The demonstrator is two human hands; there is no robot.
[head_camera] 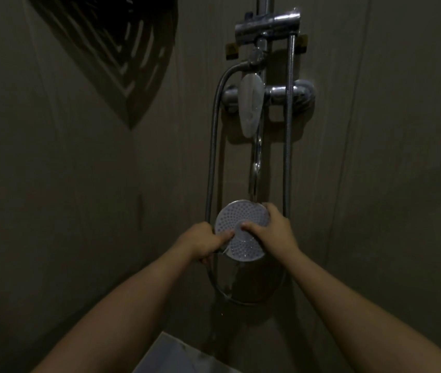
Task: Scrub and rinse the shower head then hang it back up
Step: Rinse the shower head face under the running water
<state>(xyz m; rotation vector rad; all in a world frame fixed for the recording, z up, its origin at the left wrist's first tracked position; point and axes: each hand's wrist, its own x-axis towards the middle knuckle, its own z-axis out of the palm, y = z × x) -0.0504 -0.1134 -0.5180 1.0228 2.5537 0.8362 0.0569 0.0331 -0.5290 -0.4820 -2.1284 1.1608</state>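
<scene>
Dim shower stall, head view. You hold the shower head [242,232] in both hands, low in the middle of the frame, just in front of the far wall [375,157]. Its round perforated face is turned up toward you, off its mount.

Your left hand [204,244] grips the left edge of the disc: fingers curled shut around the rim and whatever is behind it, thumb lying flat across the face. Your right hand [273,232] clamps the right edge, fingers wrapped over the top rim, thumb pressed near the centre of the face. The two thumbs nearly meet there. No brush or cloth visible in either hand.

Water [256,162] runs down in a thin stream from the mixer valve [275,94] above and lands at the top edge of the disc. A few droplets show below the disc.

The metal hose [212,146] loops down on the left of the valve, passes behind your left hand, curves under the disc and climbs on the right up to the chrome bracket [267,25] near the top. A pale lever handle [250,103] hangs in front of the valve. Dark slatted shape [111,49] top left; can't tell what it is. Pale surface [176,354] at the near bottom edge.
</scene>
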